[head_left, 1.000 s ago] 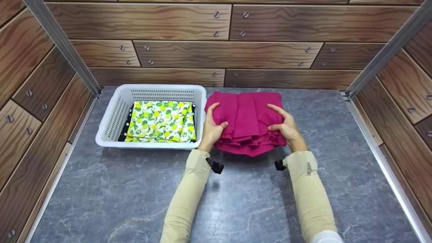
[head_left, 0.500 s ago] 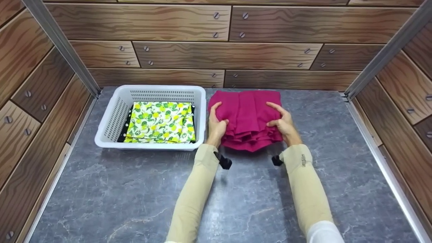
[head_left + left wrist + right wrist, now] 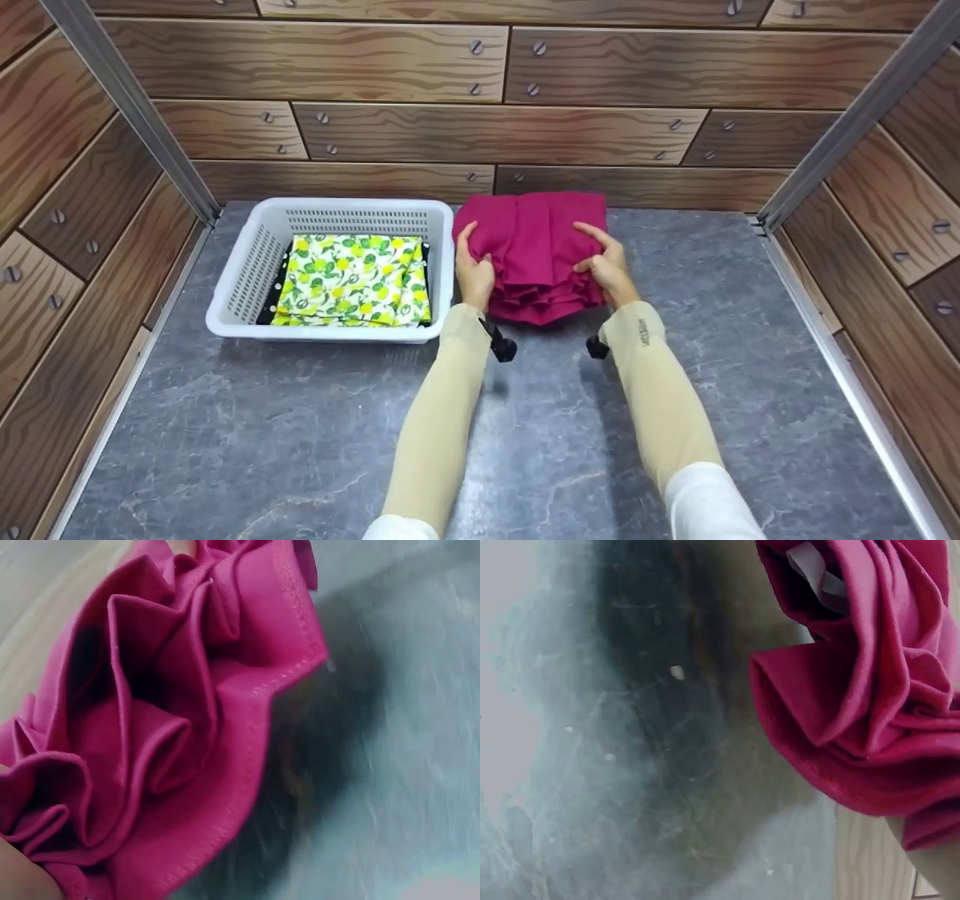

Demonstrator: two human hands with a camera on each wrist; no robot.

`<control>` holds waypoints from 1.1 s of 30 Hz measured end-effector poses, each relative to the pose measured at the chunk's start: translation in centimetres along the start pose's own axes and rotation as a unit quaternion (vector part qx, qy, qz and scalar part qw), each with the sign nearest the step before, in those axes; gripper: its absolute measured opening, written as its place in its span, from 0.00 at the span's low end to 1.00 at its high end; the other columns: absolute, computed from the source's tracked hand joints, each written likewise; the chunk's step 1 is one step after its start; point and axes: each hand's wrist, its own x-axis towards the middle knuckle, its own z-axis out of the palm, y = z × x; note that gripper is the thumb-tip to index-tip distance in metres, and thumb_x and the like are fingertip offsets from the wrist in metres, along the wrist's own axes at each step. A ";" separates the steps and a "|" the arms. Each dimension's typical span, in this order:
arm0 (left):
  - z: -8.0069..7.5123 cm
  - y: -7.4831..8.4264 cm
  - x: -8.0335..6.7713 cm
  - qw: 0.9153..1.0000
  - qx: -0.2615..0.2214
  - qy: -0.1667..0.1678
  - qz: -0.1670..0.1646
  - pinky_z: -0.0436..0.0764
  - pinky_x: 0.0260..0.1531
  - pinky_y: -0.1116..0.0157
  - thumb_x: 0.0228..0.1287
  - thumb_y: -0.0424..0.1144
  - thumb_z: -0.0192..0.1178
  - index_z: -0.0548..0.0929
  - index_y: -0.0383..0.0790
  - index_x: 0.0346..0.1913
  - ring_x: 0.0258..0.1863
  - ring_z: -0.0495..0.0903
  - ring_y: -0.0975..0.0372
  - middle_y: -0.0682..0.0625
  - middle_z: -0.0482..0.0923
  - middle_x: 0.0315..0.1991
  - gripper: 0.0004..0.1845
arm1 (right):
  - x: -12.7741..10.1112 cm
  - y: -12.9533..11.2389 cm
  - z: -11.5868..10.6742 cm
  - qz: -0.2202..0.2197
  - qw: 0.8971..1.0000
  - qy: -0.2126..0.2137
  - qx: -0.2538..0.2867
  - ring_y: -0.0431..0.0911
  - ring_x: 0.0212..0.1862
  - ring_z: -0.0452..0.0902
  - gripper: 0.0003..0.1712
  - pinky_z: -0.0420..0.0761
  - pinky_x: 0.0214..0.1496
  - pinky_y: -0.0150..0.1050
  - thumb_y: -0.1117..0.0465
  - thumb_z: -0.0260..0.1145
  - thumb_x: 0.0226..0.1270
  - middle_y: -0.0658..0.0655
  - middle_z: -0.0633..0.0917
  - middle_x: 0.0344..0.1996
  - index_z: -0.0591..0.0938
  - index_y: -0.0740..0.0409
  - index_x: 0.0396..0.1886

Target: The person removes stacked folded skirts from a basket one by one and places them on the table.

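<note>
I have the left hand [image 3: 475, 279] and right hand [image 3: 611, 271] half-curled, gripping opposite sides of the magenta cloth [image 3: 531, 236], just right of the white basket [image 3: 322, 332], over the bench [image 3: 300, 427]; its loose lower folds could spill open if either grip slackens

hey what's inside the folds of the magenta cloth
In one fold of the magenta cloth, the right wrist view shows a pale strip, perhaps a label; deeper parts are hidden.
</note>
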 end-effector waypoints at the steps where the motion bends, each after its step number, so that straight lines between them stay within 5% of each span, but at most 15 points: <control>1: -0.2 -0.4 0.0 1.000 0.008 -0.002 0.002 0.62 0.69 0.60 0.58 0.15 0.52 0.74 0.36 0.69 0.71 0.64 0.51 0.40 0.69 0.71 0.34 | 0.3 0.9 0.2 -0.002 1.000 -0.007 -0.010 0.52 0.70 0.59 0.49 0.66 0.68 0.40 0.89 0.58 0.37 0.67 0.69 0.71 0.73 0.69 0.68; 6: -0.5 -2.0 -0.5 0.998 0.047 -0.023 -0.025 0.59 0.72 0.58 0.60 0.17 0.55 0.70 0.33 0.71 0.74 0.60 0.50 0.37 0.65 0.73 0.34 | 0.5 3.8 -0.2 0.027 0.996 -0.014 -0.080 0.55 0.72 0.58 0.46 0.64 0.70 0.44 0.87 0.58 0.41 0.70 0.67 0.72 0.70 0.72 0.69; 13: -0.4 -2.2 -0.8 0.996 0.018 -0.070 -0.061 0.63 0.66 0.60 0.53 0.14 0.48 0.65 0.34 0.74 0.70 0.62 0.50 0.37 0.61 0.75 0.40 | 0.0 4.9 -1.5 0.047 0.993 0.047 -0.093 0.55 0.71 0.58 0.45 0.62 0.72 0.45 0.87 0.57 0.42 0.72 0.67 0.71 0.71 0.72 0.68; 21: -1.2 -2.4 -1.1 0.989 0.097 0.002 -0.110 0.67 0.67 0.57 0.56 0.17 0.52 0.68 0.33 0.69 0.67 0.69 0.47 0.34 0.70 0.67 0.34 | -0.3 4.7 -2.7 0.057 0.963 0.037 -0.262 0.63 0.73 0.59 0.39 0.56 0.76 0.50 0.73 0.70 0.57 0.72 0.68 0.71 0.70 0.68 0.70; 33: -2.2 -1.6 -2.1 0.983 0.153 0.005 -0.103 0.64 0.70 0.57 0.60 0.19 0.44 0.71 0.31 0.67 0.71 0.65 0.49 0.35 0.70 0.68 0.29 | -1.5 4.5 -3.8 0.091 0.944 0.049 -0.314 0.64 0.73 0.60 0.33 0.58 0.75 0.51 0.67 0.66 0.65 0.70 0.70 0.70 0.72 0.63 0.70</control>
